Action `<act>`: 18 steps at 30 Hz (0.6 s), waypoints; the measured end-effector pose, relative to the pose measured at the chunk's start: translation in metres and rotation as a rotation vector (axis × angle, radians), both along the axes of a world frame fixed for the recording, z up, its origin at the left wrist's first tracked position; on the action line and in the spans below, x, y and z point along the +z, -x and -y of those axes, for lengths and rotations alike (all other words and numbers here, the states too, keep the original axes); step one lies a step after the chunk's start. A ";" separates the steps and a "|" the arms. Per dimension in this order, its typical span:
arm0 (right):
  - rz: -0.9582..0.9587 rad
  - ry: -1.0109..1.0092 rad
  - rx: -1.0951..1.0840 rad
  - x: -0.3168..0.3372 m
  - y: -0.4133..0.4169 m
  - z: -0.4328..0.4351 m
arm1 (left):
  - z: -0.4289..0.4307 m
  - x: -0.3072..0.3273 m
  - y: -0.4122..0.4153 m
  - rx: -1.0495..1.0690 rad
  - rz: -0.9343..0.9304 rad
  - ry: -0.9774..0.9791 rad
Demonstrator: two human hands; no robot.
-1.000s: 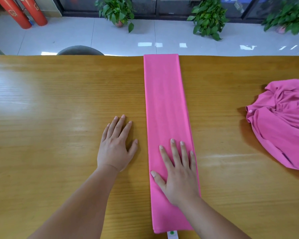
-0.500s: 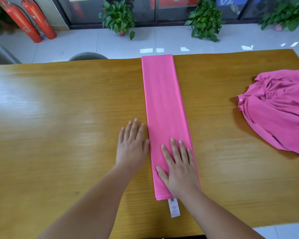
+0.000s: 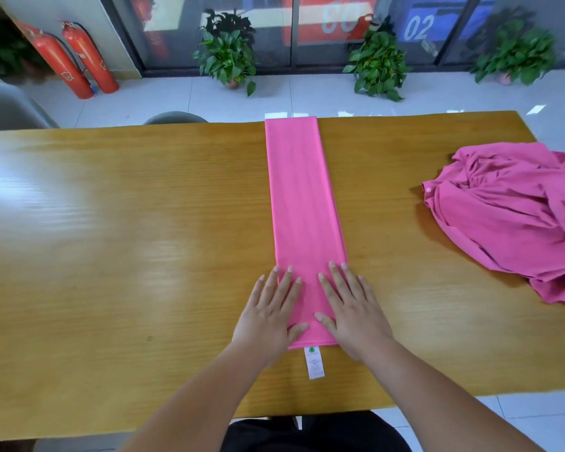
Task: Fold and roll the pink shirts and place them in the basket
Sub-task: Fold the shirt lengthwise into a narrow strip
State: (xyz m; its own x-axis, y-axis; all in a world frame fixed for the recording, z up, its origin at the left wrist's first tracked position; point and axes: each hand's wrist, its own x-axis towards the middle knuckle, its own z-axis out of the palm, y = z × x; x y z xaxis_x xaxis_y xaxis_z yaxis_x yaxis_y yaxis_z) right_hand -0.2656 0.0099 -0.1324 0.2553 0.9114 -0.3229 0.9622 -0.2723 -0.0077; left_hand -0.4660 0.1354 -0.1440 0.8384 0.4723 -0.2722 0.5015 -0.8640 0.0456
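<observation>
A long, narrow folded strip of bright pink shirt fabric (image 3: 304, 223) runs from the far edge of the glossy yellow-brown wooden table (image 3: 128, 239) down the middle of the frame. At its near end, lower centre, the left hand (image 3: 269, 311) and right hand (image 3: 353, 308) lie flat with straight fingers, pressing the strip's two side edges. A white care label (image 3: 314, 362) pokes out below. A crumpled pink shirt (image 3: 516, 213) lies at the right edge, well apart.

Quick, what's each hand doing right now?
Left hand: open, flat on the folded pink shirt.
Right hand: open, flat on the same shirt.
</observation>
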 end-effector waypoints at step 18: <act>-0.060 -0.108 0.278 -0.009 -0.031 0.114 | 0.073 0.005 0.067 0.203 0.300 -0.041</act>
